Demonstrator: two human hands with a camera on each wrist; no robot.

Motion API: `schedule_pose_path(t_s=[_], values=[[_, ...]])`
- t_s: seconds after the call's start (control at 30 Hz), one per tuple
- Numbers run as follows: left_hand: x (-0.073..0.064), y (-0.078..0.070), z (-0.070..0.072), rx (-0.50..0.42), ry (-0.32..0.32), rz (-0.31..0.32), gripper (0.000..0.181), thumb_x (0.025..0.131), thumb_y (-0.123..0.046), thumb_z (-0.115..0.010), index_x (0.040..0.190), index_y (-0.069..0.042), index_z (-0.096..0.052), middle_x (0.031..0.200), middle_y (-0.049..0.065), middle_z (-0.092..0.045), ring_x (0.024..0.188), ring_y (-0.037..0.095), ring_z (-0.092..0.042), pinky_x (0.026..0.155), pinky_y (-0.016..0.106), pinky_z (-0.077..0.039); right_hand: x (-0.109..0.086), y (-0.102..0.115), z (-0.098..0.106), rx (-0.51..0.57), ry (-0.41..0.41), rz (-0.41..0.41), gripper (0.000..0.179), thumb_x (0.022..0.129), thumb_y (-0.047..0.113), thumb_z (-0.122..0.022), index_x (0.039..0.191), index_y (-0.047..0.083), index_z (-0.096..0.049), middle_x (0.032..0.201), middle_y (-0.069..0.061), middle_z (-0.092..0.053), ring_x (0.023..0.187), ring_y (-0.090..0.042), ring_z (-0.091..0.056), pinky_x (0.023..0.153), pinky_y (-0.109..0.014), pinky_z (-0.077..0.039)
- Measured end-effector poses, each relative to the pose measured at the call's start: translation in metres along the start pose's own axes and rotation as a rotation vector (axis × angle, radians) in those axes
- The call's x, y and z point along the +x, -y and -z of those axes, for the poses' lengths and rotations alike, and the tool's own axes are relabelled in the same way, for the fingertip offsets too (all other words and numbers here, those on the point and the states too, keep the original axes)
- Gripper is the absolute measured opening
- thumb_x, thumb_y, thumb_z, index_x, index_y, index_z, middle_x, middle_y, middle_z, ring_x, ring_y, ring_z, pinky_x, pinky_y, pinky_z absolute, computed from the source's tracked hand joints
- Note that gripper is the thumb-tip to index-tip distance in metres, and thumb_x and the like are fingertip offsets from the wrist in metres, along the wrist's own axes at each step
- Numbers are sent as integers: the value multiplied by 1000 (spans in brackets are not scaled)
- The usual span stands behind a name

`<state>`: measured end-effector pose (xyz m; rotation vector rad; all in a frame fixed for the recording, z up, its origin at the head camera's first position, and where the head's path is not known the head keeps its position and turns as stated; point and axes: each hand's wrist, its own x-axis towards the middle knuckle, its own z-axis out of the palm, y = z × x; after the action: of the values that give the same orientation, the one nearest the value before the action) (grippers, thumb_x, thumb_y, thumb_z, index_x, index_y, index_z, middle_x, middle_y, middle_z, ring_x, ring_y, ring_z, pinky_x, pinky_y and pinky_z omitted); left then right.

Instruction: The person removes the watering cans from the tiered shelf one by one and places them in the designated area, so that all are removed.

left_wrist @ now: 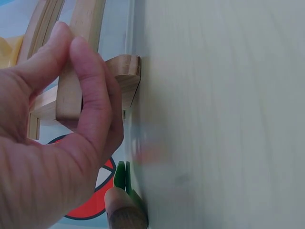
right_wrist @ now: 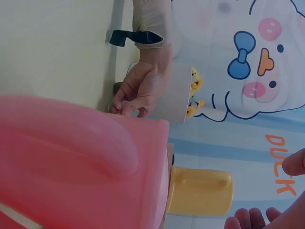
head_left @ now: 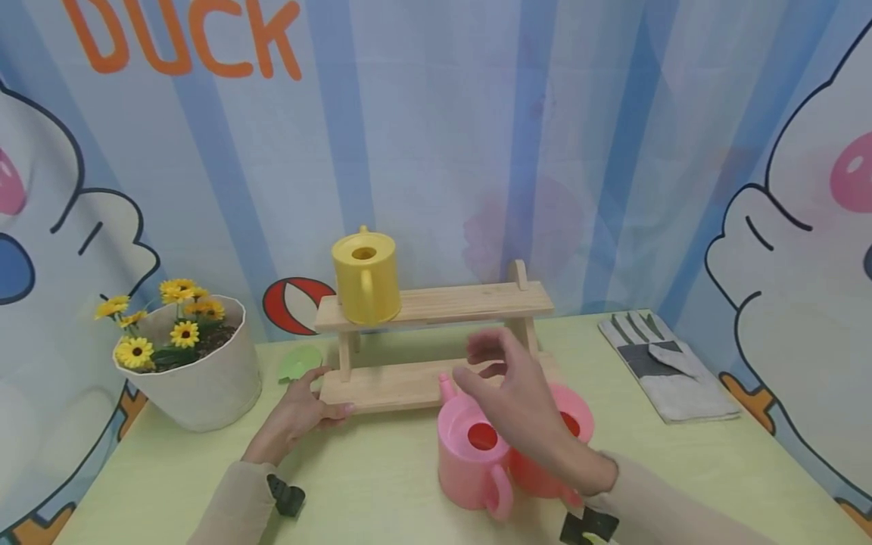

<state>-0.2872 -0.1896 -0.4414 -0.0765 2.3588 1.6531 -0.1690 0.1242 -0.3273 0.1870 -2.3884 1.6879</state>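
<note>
My left hand (head_left: 294,416) grips the left end of the lower board (head_left: 395,387) of a two-tier wooden stand. In the left wrist view, thumb and fingers lie on opposite faces of that board (left_wrist: 68,98). A yellow watering can (head_left: 381,286) stands on the upper tier, at its left end. Over two watering cans on the table hovers my right hand (head_left: 521,393), fingers loosely bent and holding nothing. The nearer can is pink (head_left: 463,473); the other, a redder pink can (head_left: 534,473), is partly hidden behind my right hand and wrist.
At the left stands a white pot (head_left: 204,393) of yellow flowers. A light green tool (head_left: 298,363) lies behind my left hand, partly covered. Folded gloves (head_left: 681,393) lie at the right. A striped, printed curtain (head_left: 443,151) hangs behind the table.
</note>
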Motion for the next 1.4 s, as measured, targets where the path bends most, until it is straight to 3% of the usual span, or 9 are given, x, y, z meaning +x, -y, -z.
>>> schedule_pose_path(t_s=[0.37,0.57,0.87,1.07,1.4], values=[[0,-2,-1,-31,-4,22,104,93,-3,-86,171,-1,-18,141,37,-60,84,15,-75,78,28,-67,41,10,-26,-37,62,79,39,97,17,-74,134,9,-61,125,-7,-69,117,-24,-66,105,-41,-58],[0,-3,2,-21,-11,11,104,92,-3,-86,171,-1,-18,137,36,-63,83,14,-76,76,27,-66,60,21,-43,-31,106,98,41,97,22,-77,132,8,-62,123,-9,-69,114,-23,-68,102,-41,-59],[-1,-1,1,-38,12,-15,103,93,-3,-86,171,2,-19,137,35,-66,83,14,-78,77,28,-66,92,32,-70,-25,150,12,48,98,25,-78,137,2,-61,130,-14,-70,119,-27,-67,107,-43,-59],[-1,0,0,-34,-3,-16,102,92,-4,-87,170,2,-20,136,36,-67,81,14,-77,76,28,-66,111,32,-87,-50,140,-42,41,99,26,-78,131,7,-62,132,-11,-70,124,-28,-67,107,-44,-58],[-2,0,-2,-40,-22,-1,99,92,-4,-87,169,0,-25,132,33,-69,81,14,-76,76,29,-66,127,32,-102,-61,145,-79,39,100,24,-78,131,4,-65,131,-13,-72,120,-27,-68,102,-44,-60]])
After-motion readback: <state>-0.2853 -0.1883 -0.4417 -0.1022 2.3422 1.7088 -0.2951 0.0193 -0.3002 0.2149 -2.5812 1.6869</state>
